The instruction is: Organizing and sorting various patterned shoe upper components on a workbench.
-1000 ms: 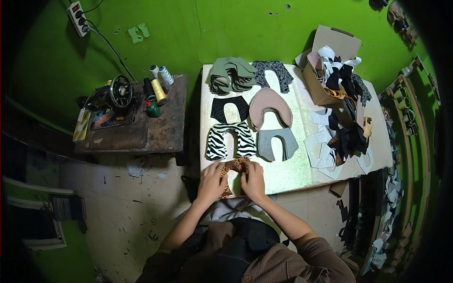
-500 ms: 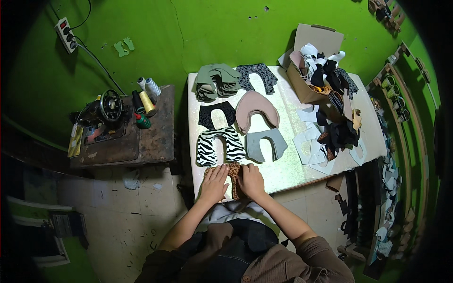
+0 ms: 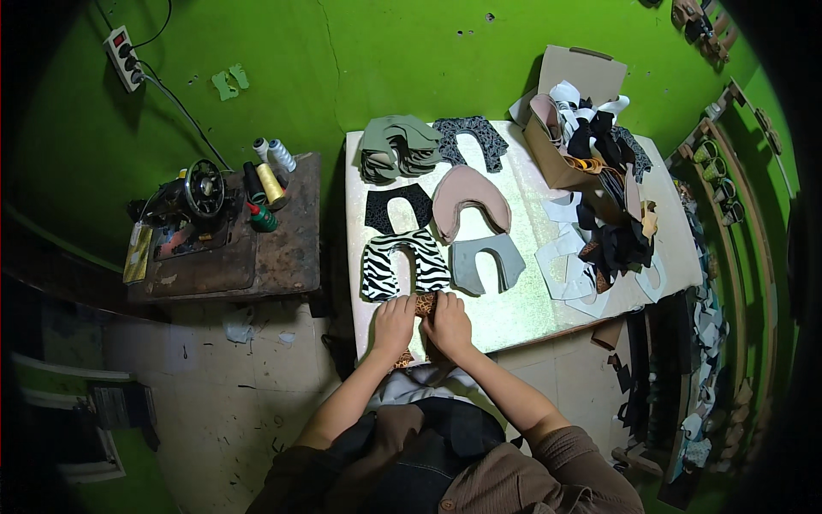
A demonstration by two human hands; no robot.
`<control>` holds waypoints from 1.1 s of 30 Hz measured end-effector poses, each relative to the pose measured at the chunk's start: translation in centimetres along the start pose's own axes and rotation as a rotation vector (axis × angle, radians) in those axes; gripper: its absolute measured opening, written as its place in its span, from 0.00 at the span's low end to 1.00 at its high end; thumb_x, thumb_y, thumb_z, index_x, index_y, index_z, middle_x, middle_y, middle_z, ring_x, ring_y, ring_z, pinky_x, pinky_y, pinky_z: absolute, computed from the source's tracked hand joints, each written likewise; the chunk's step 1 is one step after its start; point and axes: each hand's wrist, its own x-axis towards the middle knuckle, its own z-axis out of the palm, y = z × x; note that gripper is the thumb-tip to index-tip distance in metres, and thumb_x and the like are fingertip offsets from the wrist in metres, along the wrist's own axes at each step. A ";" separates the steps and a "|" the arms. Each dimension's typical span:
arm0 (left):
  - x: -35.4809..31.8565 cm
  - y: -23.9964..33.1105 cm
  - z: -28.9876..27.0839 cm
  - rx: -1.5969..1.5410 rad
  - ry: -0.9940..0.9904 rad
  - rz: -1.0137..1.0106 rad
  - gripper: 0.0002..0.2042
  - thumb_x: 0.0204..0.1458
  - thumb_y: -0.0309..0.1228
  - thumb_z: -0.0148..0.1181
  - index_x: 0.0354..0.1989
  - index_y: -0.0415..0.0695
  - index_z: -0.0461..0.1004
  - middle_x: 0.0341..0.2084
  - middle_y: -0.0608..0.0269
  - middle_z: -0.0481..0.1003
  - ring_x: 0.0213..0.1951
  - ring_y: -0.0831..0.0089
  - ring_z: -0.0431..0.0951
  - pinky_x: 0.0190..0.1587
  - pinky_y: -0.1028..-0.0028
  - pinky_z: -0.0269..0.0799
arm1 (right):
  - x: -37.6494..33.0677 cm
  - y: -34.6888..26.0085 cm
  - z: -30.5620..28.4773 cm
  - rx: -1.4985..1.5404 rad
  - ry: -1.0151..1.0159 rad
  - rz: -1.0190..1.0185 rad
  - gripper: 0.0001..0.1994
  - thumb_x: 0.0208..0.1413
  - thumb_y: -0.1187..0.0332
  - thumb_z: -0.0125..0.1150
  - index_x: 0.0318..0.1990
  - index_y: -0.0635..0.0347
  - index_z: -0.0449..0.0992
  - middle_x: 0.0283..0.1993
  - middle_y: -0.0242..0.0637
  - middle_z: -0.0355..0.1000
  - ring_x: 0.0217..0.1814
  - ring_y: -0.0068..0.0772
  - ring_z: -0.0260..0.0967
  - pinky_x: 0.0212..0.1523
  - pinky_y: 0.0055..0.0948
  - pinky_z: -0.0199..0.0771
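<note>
At the table's near edge, my left hand [image 3: 394,325] and my right hand [image 3: 449,324] grip a brown leopard-print U-shaped cut piece [image 3: 425,305] from its two sides. Fingers curl over its far edge, and most of it is hidden under my hands. Just beyond lie zebra-print U-shaped pieces [image 3: 406,248]. To their right rests a grey stack of U-shaped pieces [image 3: 486,264]. Farther back are a black patterned stack [image 3: 398,209], a pinkish-beige stack [image 3: 471,202], an olive green stack [image 3: 398,147] and a grey-black patterned stack [image 3: 470,142].
On the right of the white table [image 3: 524,319], a cardboard box [image 3: 556,163] overflows with scraps, with white cut-outs [image 3: 561,257] beside it. A sewing machine [image 3: 193,201] and thread cones [image 3: 271,184] occupy a wooden stand at left. Shelving [image 3: 736,257] lines the right wall.
My hands have gone from lying flat on the leopard-print piece to gripping its far part. My left hand has moved slightly right, and my right hand slightly left.
</note>
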 end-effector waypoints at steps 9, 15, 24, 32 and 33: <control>-0.6 0.3 -0.7 -0.052 0.003 0.020 0.21 0.47 0.30 0.54 0.51 0.36 0.65 0.46 0.54 0.70 0.49 0.60 0.69 0.53 0.66 0.61 | -1.6 -0.2 -1.0 0.050 0.142 -0.070 0.30 0.42 0.65 0.60 0.53 0.72 0.61 0.47 0.52 0.63 0.51 0.49 0.61 0.50 0.41 0.65; -2.2 0.2 -1.4 0.044 -0.073 0.079 0.26 0.49 0.33 0.52 0.57 0.35 0.60 0.58 0.50 0.60 0.60 0.60 0.59 0.63 0.62 0.49 | -1.8 0.9 -1.0 -0.045 0.070 -0.342 0.25 0.50 0.65 0.53 0.55 0.67 0.63 0.61 0.46 0.58 0.65 0.45 0.51 0.63 0.42 0.51; -2.8 0.0 -1.0 0.089 -0.152 0.042 0.24 0.50 0.27 0.44 0.58 0.38 0.60 0.59 0.54 0.61 0.61 0.64 0.58 0.63 0.63 0.48 | -1.9 1.8 0.7 -0.151 -0.076 -0.424 0.27 0.55 0.58 0.46 0.61 0.61 0.58 0.66 0.39 0.53 0.69 0.36 0.46 0.66 0.48 0.41; -2.9 -0.3 0.0 0.217 -0.225 0.041 0.26 0.50 0.32 0.46 0.60 0.38 0.58 0.60 0.53 0.58 0.63 0.65 0.55 0.65 0.64 0.43 | -2.0 1.4 1.0 -0.112 -0.078 -0.404 0.27 0.56 0.57 0.45 0.61 0.60 0.58 0.66 0.39 0.52 0.69 0.36 0.45 0.66 0.51 0.40; -2.8 0.0 0.0 0.218 -0.223 0.047 0.26 0.50 0.32 0.46 0.60 0.38 0.58 0.60 0.53 0.58 0.63 0.65 0.55 0.65 0.64 0.43 | -1.8 1.5 0.8 -0.086 -0.082 -0.397 0.26 0.57 0.57 0.44 0.61 0.60 0.58 0.66 0.39 0.52 0.69 0.36 0.45 0.66 0.52 0.39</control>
